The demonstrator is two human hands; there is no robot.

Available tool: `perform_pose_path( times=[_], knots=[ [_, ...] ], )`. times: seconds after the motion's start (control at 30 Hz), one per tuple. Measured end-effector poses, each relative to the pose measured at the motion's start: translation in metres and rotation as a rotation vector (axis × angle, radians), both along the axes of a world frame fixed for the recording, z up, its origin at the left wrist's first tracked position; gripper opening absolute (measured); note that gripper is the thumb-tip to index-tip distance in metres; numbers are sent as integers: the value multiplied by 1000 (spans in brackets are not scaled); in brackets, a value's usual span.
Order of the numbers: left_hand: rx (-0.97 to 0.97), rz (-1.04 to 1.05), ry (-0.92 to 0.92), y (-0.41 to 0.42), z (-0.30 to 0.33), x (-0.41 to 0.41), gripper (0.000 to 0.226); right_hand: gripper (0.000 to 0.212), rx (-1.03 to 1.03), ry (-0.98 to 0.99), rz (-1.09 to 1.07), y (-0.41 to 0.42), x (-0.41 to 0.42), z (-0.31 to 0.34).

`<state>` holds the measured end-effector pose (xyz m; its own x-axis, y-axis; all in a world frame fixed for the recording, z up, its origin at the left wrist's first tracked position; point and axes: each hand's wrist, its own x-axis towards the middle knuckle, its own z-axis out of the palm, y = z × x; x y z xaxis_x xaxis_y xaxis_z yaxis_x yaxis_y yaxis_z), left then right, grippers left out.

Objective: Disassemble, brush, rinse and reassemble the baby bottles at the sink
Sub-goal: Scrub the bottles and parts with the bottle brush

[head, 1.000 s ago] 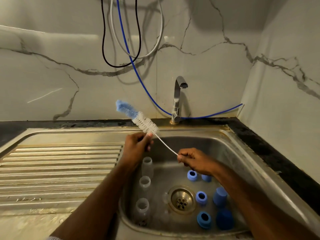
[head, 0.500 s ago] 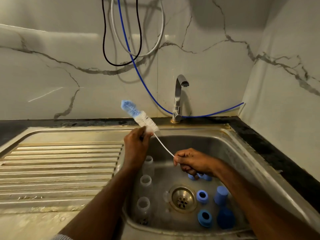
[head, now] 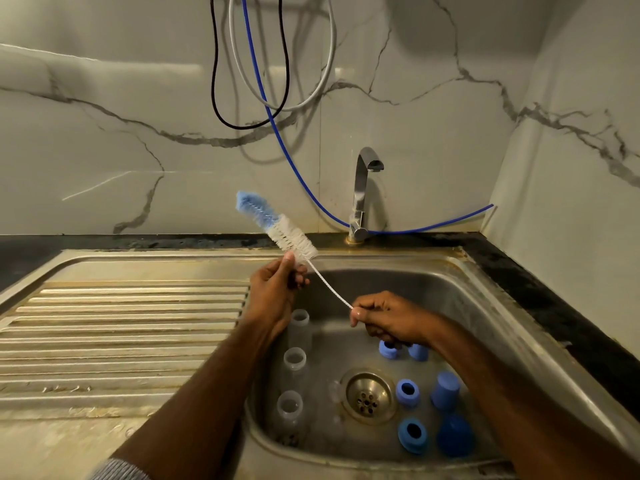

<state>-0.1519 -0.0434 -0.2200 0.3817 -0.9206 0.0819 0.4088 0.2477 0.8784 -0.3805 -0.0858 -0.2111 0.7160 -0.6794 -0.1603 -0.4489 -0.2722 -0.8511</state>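
Single head-worn wide-angle view, looking forward and down – close over the sink [head: 485, 282], facing the back wall [head: 104, 116].

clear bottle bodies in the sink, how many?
3, upright in a row along the sink's left wall: far bottle, middle bottle, near bottle. The left forearm may hide more.

L hand [head: 277, 289] raised, fingers curled, pinching; R hand [head: 388, 318] lower, fingers pinching.
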Motion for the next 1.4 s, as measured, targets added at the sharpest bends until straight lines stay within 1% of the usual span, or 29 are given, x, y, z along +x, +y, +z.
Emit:
perform_pose_path(
  times=[0.03,0.1,0.13,0.2,0.23,0.27,0.3,0.37,0.4,0.43,0.5,0.53,0.57,0.6,0.63,0.7,0.73,0.77,0.83,0.9,0.93,1.0,1.07,1.13,1.2,1.27,1.3,1.33,1.4],
  knots=[
    [-21,103,-224,1,-2,1,24,27,92,-21,12,0,-1,2],
    [-18,328,-680,-2,-7,4,30,29,191,-29,31,1,-3,2],
    [-16,421,-826,-3,-9,4,35,29,203,-23,33,1,-3,1],
    [-48,519,-952,-3,-8,4,33,28,168,-22,12,3,-1,-3],
    [-59,505,-959,-3,-10,5,26,26,116,-22,-11,3,1,-5],
    [-59,431,-906,-3,-11,7,18,24,34,-7,-33,3,1,-8],
    [-38,299,-782,-2,-12,9,18,22,-68,21,-54,1,1,-10],
    [44,7,-348,0,-10,10,29,21,-240,91,-80,-3,-4,-14],
    [97,-96,-134,2,-7,11,33,21,-265,113,-82,-5,-7,-15],
    [149,-167,18,2,-3,11,34,21,-266,117,-74,-6,-8,-14],
    [175,-234,188,1,3,8,34,22,-209,73,-46,-4,-7,-9],
    [140,-235,222,0,4,7,33,22,-148,32,-34,-2,-5,-5],
    [82,-217,211,-1,6,5,30,22,-81,2,-22,0,-2,-2],
    [15,-177,132,-1,5,4,27,23,-21,-16,-11,1,-1,1],
    [-35,-108,-31,-1,3,4,22,23,30,-25,0,3,-1,3],
    [-36,146,-519,-1,-4,9,14,23,132,-35,19,4,-1,3],
    [-14,284,-737,-2,-7,11,21,24,184,-37,20,5,0,2],
    [6,392,-896,-4,-10,12,30,23,226,-38,19,6,2,1],
    [-6,486,-1030,-6,-10,12,37,22,240,-40,13,9,6,-3],
    [-2,411,-954,-6,-12,14,24,21,151,-17,-15,10,8,-8],
    [20,292,-826,-4,-12,14,17,22,64,19,-30,9,7,-11],
    [81,39,-485,1,-9,14,23,25,-164,111,-48,3,1,-15],
    [177,-119,-197,3,-3,16,28,25,-274,149,-53,-2,-5,-18],
    [239,-238,0,3,3,16,32,25,-221,119,-42,-4,-7,-19],
    [247,-317,93,3,8,12,38,23,-33,41,-15,-2,-6,-16],
    [212,-288,73,4,9,8,37,21,121,-12,23,0,-6,-10],
    [178,-218,-8,3,6,7,34,21,164,-22,44,2,-6,-6],
    [134,-123,-150,2,4,7,31,22,207,-32,66,3,-5,-3],
    [69,115,-568,1,-2,10,18,21,317,-51,81,4,-4,0]
  ],
)
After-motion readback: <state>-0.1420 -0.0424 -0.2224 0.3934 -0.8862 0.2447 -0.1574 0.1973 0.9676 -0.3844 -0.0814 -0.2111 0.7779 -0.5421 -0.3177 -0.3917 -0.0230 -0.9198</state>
